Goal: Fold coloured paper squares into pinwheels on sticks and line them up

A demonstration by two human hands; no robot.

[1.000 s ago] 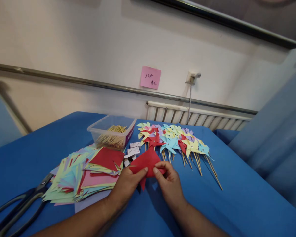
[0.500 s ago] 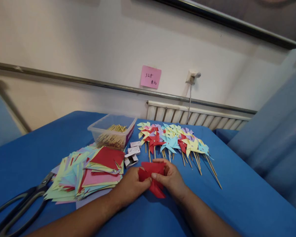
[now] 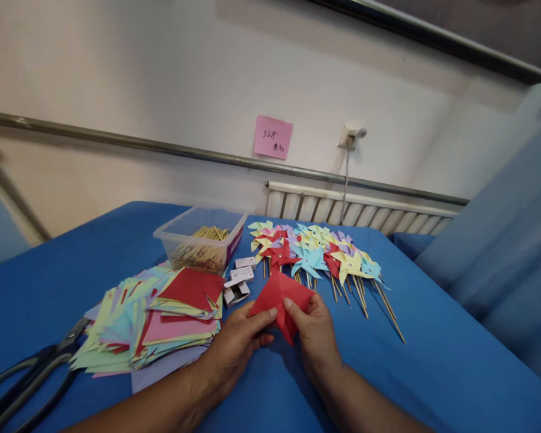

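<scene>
A piece of red paper (image 3: pixel 279 291), partly folded with a flap pointing toward me, is held between both hands just above the blue table. My left hand (image 3: pixel 243 337) pinches its left side, thumb on top. On the right side, my right hand (image 3: pixel 313 328) grips it the same way, its thumb close to the other one. The fingers beneath the paper are partly hidden. Left of my hands lies a pile of coloured paper squares (image 3: pixel 162 325), a red one on top. Beyond the paper stand several finished paper pinwheels (image 3: pixel 309 261) on sticks, lying in a cluster.
A clear plastic box (image 3: pixel 198 240) of thin wooden sticks (image 3: pixel 202 246) stands behind the pile. Small white boxes (image 3: pixel 242 275) sit beside it, the nearest one open. Large scissors (image 3: pixel 49 361) lie at the left. A radiator (image 3: pixel 324 207) runs along the wall behind the blue table (image 3: pixel 437 361).
The red paper has been turned and spread flatter, its broad face now up with a corner pointing away. Both thumbs have shifted on it. The view has moved slightly.
</scene>
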